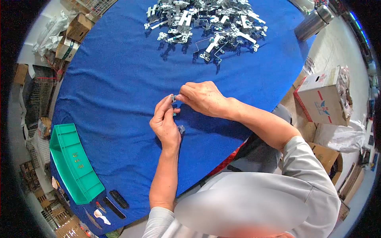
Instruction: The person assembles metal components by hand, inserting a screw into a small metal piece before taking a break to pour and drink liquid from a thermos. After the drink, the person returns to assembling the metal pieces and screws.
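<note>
Both hands meet above the blue cloth [115, 99] near its middle. My left hand [164, 125] has its fingers bent around a small metal part [173, 98], mostly hidden, at its fingertips. From the right, my right hand [204, 97] touches the same part with thumb and index finger pinched together; whether it holds a separate piece is too small to tell. Just beside my left wrist lies a small shiny piece [181, 129]. Farther away, a large pile of silvery metal hinge-like parts [206, 23] is heaped on the cloth.
A green divided tray [77, 162] with a few small brass-coloured pieces stands at the left. Near it lie a black flat object [114, 208] and a white scrap [102, 216]. A metal flask [314, 23] is at the far right, with a cardboard box [323, 97] beyond the table edge.
</note>
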The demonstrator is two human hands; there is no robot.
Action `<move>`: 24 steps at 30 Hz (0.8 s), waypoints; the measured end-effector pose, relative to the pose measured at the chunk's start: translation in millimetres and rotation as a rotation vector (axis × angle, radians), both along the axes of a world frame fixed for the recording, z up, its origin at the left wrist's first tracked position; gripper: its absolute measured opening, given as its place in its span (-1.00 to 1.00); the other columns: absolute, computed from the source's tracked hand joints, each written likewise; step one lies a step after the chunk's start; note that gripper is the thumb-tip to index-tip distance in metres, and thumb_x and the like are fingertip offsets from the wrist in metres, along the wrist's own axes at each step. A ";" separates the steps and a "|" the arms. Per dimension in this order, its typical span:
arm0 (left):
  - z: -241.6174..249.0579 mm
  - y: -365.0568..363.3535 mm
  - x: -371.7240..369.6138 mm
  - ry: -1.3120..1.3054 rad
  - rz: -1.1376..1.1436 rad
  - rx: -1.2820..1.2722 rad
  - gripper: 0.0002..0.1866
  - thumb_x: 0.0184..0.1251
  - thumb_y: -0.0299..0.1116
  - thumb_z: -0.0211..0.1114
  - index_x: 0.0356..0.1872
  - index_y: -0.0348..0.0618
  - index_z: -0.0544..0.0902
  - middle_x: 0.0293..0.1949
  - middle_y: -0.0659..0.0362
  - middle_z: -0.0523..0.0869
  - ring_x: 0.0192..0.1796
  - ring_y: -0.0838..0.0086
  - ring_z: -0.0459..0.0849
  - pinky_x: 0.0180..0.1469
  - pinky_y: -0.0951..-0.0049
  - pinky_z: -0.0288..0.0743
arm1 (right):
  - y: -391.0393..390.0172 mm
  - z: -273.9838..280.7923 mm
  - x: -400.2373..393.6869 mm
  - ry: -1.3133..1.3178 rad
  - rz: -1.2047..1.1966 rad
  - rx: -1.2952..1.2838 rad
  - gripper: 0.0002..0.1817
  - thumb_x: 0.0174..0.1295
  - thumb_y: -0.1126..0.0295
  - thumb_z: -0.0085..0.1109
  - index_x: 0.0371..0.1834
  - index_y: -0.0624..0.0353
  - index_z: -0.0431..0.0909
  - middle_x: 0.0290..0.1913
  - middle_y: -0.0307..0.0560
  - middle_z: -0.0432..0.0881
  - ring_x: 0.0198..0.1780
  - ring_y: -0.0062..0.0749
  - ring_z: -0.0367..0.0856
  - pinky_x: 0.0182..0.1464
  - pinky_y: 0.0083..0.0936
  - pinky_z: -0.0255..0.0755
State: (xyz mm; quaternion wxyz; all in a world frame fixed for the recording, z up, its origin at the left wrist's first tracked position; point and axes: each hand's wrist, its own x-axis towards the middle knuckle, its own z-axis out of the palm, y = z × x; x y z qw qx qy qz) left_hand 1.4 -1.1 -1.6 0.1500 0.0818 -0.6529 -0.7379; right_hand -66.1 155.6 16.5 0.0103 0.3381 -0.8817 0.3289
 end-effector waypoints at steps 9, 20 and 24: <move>2.0 1.3 0.2 0.020 -0.004 -0.036 -0.72 0.41 -0.70 0.12 -0.01 -0.32 0.73 0.03 0.03 0.71 -0.07 0.47 0.70 -0.16 0.54 0.68 | -0.6 0.2 1.6 0.029 -0.005 -0.034 -0.75 0.40 0.22 0.15 -0.32 0.17 0.47 -0.43 0.01 0.58 -0.41 0.01 0.63 -0.40 -0.14 0.46; 2.9 2.9 1.2 -0.002 0.028 -0.042 -0.74 0.42 -0.68 0.12 0.00 -0.38 0.71 0.03 0.03 0.72 -0.01 0.43 0.71 -0.12 0.52 0.68 | -0.8 5.2 0.5 -0.047 -0.029 -0.078 -0.74 0.39 0.20 0.17 -0.30 0.18 0.50 -0.42 0.03 0.62 -0.34 0.03 0.66 -0.35 -0.11 0.47; 0.8 1.8 1.4 -0.002 0.023 -0.053 -0.75 0.42 -0.68 0.13 0.00 -0.38 0.71 0.02 0.03 0.72 -0.01 0.42 0.71 -0.13 0.52 0.68 | -0.5 5.0 -0.8 -0.099 -0.022 -0.172 -0.76 0.37 0.23 0.19 -0.30 0.20 0.51 -0.41 0.05 0.62 -0.32 0.02 0.66 -0.34 -0.14 0.48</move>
